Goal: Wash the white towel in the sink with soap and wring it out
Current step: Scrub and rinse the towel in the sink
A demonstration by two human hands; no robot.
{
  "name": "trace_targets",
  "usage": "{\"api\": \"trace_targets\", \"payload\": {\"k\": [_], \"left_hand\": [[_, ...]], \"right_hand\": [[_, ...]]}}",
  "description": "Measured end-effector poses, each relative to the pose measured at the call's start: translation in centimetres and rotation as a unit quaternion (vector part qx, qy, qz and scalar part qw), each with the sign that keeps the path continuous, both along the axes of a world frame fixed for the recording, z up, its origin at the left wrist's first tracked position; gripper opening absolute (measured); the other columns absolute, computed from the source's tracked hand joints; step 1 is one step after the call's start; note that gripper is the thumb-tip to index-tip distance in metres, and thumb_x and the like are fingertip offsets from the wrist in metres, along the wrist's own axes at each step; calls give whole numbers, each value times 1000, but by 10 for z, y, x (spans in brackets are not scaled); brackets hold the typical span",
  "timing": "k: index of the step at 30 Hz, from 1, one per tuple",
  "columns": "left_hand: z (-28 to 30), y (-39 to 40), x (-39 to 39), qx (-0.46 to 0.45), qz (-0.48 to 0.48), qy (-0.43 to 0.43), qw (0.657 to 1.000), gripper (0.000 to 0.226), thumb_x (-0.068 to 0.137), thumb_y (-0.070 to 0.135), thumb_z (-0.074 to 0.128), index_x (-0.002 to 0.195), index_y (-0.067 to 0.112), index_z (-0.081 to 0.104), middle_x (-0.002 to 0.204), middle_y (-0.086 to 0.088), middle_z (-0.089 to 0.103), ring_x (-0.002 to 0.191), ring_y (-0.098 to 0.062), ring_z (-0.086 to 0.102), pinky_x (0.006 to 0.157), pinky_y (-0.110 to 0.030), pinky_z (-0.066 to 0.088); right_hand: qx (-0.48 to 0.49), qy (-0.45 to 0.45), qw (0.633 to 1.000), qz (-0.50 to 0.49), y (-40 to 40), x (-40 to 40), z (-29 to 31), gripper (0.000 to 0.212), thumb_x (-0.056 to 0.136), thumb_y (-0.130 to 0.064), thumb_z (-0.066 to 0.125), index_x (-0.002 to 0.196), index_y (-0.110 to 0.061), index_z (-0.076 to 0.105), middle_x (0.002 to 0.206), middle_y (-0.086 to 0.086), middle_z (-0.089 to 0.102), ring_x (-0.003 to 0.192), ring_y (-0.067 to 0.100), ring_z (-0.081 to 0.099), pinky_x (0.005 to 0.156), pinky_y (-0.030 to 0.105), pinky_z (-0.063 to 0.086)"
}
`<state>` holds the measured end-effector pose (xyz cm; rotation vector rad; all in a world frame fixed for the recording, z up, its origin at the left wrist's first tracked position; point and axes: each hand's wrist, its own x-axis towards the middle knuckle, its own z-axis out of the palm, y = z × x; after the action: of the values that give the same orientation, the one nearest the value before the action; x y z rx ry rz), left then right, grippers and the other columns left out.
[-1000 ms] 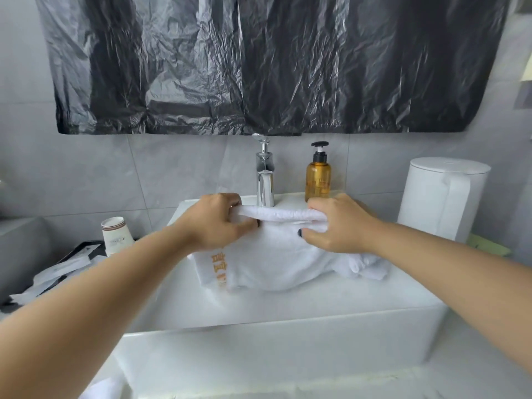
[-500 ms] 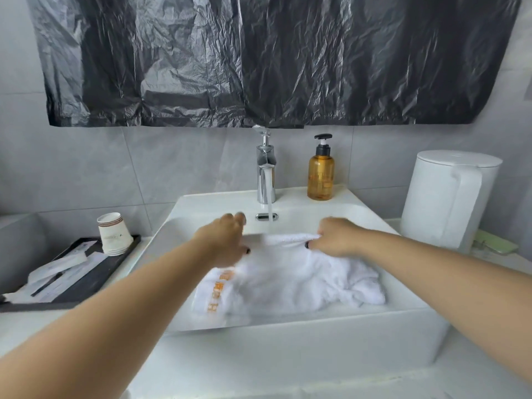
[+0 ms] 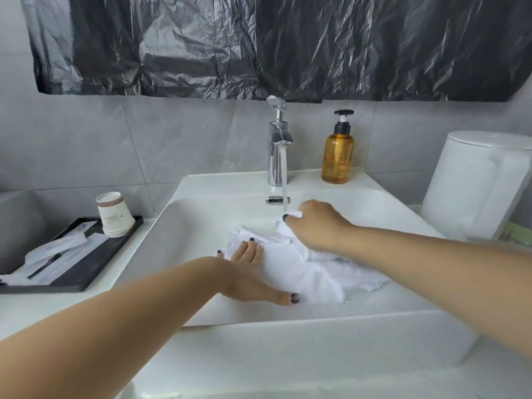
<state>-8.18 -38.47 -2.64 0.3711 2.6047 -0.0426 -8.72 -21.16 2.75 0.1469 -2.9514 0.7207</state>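
A: What is seen from the head view, at the sink?

B: The white towel is seen bunched in the basin, lying on its floor toward the right, beneath the tap. Water is being run from the tap, and the stream is met by the towel's raised upper corner.

A: How is the towel being handled?

B: That upper corner is pinched by the right hand, its grip curled round a fold of cloth directly under the stream. The left hand is laid on the towel's left edge, its grip spread: the fingers are kept straight against the cloth, and the thumb is stretched out along the basin floor nearer the front wall.

A: And the soap?

B: An amber pump bottle is set upright on the sink's back ledge, just right of the tap, and is touched by neither hand.

A: What else is shown?

B: On the desk at the left, a black tray is seen, with a stack of paper cups and wrapped packets carried on it. A white kettle is stood at the right of the sink. Black plastic sheeting is hung across the grey tiled wall above.
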Motion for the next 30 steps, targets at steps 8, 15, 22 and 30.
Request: {"api": "trace_targets", "payload": {"k": [8, 15, 22, 30], "left_hand": [[0, 8, 5, -113, -66, 16, 991, 131, 78, 87, 39, 145, 1, -32, 155, -15, -40, 146, -28, -33, 119, -65, -1], [1, 5, 5, -91, -66, -3, 994, 134, 74, 90, 36, 142, 3, -38, 154, -12, -42, 145, -29, -35, 116, -68, -6], [-3, 5, 1, -77, -70, -13, 994, 136, 71, 93, 37, 141, 4, -40, 151, -10, -47, 142, -28, -40, 114, -70, -9], [16, -11, -15, 168, -9, 36, 985, 62, 92, 70, 44, 116, 13, 49, 122, -1, 50, 123, -20, 51, 102, -36, 44]], "right_hand": [[273, 70, 954, 106, -32, -4, -64, 21, 101, -22, 36, 118, -12, 45, 111, 9, 67, 98, 32, 63, 63, 34, 30], [242, 4, 969, -49, -12, -56, -57, 30, 92, -13, 43, 121, -9, 49, 122, 10, 61, 114, 32, 58, 77, 32, 37], [212, -43, 976, 28, -13, -31, -38, 31, 100, -35, 38, 120, -14, 50, 117, 8, 59, 93, 29, 53, 71, 31, 38], [115, -141, 972, 147, 11, 2, -21, 25, 95, -43, 53, 114, -30, 45, 108, -2, 57, 89, 18, 56, 66, 27, 42]]}}
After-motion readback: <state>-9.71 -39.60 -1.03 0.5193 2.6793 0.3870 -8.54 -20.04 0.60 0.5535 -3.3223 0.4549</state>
